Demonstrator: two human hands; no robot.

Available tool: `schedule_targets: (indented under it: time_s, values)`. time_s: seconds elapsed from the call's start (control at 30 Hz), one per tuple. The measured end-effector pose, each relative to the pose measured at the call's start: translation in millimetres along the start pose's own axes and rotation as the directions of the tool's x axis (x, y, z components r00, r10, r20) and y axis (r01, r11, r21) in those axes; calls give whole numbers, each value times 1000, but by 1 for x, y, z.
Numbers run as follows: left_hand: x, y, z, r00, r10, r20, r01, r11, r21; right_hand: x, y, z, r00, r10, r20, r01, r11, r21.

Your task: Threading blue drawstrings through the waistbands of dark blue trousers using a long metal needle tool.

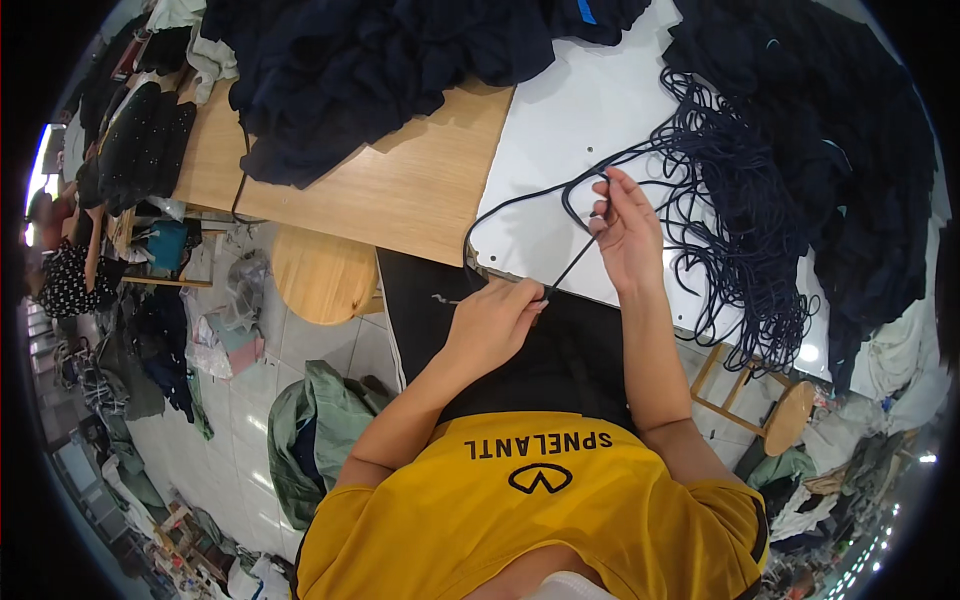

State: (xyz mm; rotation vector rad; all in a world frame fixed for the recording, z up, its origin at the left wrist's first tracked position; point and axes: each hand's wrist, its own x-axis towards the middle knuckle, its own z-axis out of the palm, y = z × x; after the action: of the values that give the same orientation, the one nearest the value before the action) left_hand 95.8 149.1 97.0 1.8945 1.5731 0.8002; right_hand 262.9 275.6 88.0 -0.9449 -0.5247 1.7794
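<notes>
Head view | left hand [497, 315] and right hand [630, 230] apart, each pinching the dark cord [572, 264] | its straight span slants between them, right end farther out | tangled cord heap [735, 185] rightward, right hand nearer

Left hand [500, 316] hides part of thin grey rod [444, 299], cord [572, 267] gets lost in tangle [740, 190], cloth pile [370, 75] cut by top edge, far-left person [75, 280] blurry.

Hands [497, 318] [632, 235]: two showed
Round stool seats [322, 275] [788, 419]: two showed, left and right
Navy cloth heaps [350, 85] [860, 150]: two lay far
Cord tangle [742, 190]: one lay right
</notes>
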Motion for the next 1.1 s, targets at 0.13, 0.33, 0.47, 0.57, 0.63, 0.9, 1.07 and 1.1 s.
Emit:
schedule_targets:
  time_s: [0.13, 0.33, 0.47, 0.57, 0.63, 0.9, 1.07, 1.1]
  values:
    - [-6, -8, -19, 990, 13, -141, -15, 1000, -17, 3, -13, -1, 981, -50, 186, 54, 998, -13]
    - [19, -9, -64, 627, -599, -499, -409, 292, -865, -29, -3, 29, 974, -28, 224, 127, 888, -442]
    - [35, -4, -80, 628, -660, -412, -473, 96, -876, -42, 9, 45, 968, -18, 249, 142, 859, -492]
    - [35, -3, -79, 668, -640, -379, -521, -38, -853, -40, 13, 52, 952, -84, 294, 229, 833, -503]
    - [33, -4, -77, 690, -627, -363, -550, -128, -825, -38, 18, 54, 954, -93, 284, 229, 839, -494]
    - [31, -8, -75, 686, -642, -343, -541, -136, -830, -40, 11, 56, 964, -75, 253, 198, 840, -505]
    - [27, -11, -73, 718, -602, -350, -578, -236, -781, -40, 10, 58, 973, -29, 227, 152, 824, -546]
    - [28, -10, -73, 717, -609, -339, -567, -226, -792, -39, 10, 58, 974, -30, 225, 152, 823, -547]
